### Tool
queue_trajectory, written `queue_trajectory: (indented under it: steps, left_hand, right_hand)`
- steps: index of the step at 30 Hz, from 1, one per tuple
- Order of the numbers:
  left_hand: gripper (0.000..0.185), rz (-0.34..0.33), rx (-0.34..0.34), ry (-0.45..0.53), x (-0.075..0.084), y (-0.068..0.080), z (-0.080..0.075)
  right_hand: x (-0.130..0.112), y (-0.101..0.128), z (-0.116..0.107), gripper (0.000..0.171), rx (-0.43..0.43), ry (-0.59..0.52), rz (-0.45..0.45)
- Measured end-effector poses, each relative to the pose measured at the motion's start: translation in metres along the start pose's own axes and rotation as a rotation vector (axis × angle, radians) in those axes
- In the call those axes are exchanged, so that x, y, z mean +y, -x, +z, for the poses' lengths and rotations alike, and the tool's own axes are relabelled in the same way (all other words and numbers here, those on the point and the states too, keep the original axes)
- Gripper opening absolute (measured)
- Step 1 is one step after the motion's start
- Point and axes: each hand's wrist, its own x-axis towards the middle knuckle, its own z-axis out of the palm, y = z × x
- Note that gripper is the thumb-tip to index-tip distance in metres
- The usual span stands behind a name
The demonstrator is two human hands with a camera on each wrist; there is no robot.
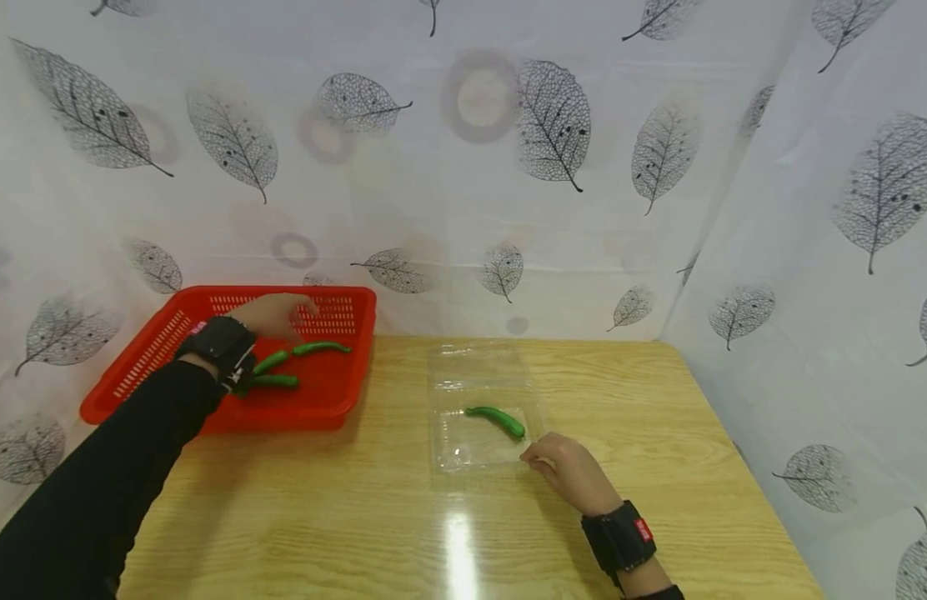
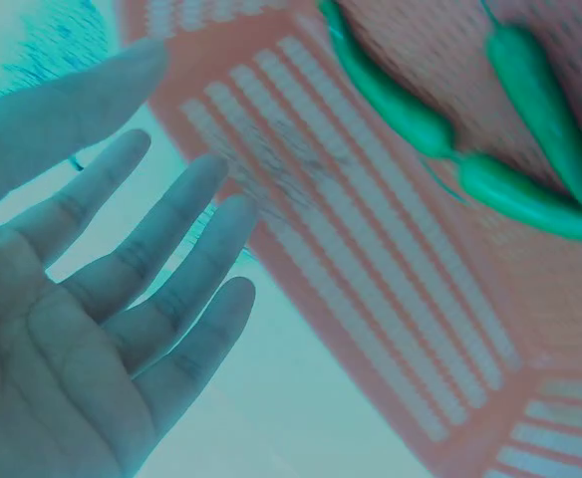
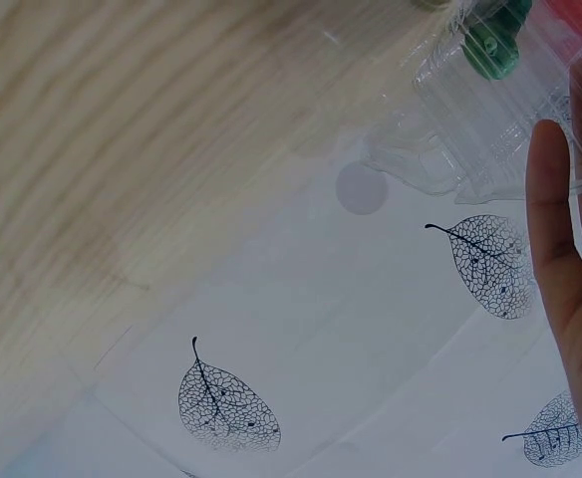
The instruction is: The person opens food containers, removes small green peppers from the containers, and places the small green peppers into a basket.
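Over the red basket (image 1: 358,367), my left hand (image 1: 272,315) hovers with fingers apart and nothing in its palm. The left wrist view shows the spread fingers (image 2: 186,224) beside the slotted basket wall, apart from the green chili peppers (image 2: 540,119). Several peppers lie on the basket floor, partly hidden by the wrist. My right hand (image 1: 572,471) pinches the near right corner of a clear plastic clamshell box (image 1: 452,454), whose lid lies open toward the wall. One green chili pepper (image 1: 497,420) rests inside that box. In the right wrist view, the hand shows only partly, beside the plastic.
Basket and box stand on a wood-grain table (image 1: 343,517), the basket at the back left. A white leaf-printed sheet (image 1: 441,200) hangs behind the table and along its right side. A black wristband (image 1: 619,537) circles the right wrist.
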Motion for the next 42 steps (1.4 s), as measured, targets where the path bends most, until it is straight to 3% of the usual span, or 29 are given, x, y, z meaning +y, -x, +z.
queue_trajectory:
  steps: [2, 3, 6, 12, 16, 20, 25, 35, 42]
  left_hand:
    - [0.051, 0.008, 0.023, -0.1, 0.017, -0.009, 0.003]
    - [0.056, -0.118, 0.005, -0.204, 0.044, -0.011, 0.004]
    - [0.056, -0.089, 0.054, -0.247, 0.071, -0.016, 0.017]
    - [0.044, 0.058, 0.15, -0.282, 0.126, -0.019, 0.051]
    - [0.039, 0.187, 0.189, -0.357, 0.157, -0.022, 0.076]
    - [0.038, 0.259, 0.177, -0.407, 0.182, -0.028, 0.1]
    - [0.039, 0.297, 0.113, -0.425, 0.198, -0.043, 0.135]
    - [0.038, 0.41, 0.014, -0.644, 0.199, -0.083, 0.199]
    - [0.032, 0.373, -0.095, -0.705, 0.2, -0.108, 0.228]
  right_hand:
    - [0.0, 0.0, 0.0, 0.018, -0.002, 0.0, 0.004]
    - [0.0, 0.0, 0.001, 0.017, -0.004, 0.002, 0.006]
    - [0.0, 0.0, 0.001, 0.016, -0.012, 0.002, 0.012]
    - [0.0, 0.0, 0.0, 0.015, -0.017, 0.0, 0.02]
    - [0.0, -0.001, 0.0, 0.015, -0.019, 0.001, 0.017]
    - [-0.001, -0.001, -0.001, 0.014, -0.015, 0.004, 0.008]
    - [-0.002, -0.001, -0.002, 0.014, -0.022, 0.008, 0.006]
    - [-0.003, -0.001, -0.004, 0.014, -0.041, -0.016, 0.017]
    - [0.001, 0.0, -0.003, 0.014, -0.024, -0.018, -0.007]
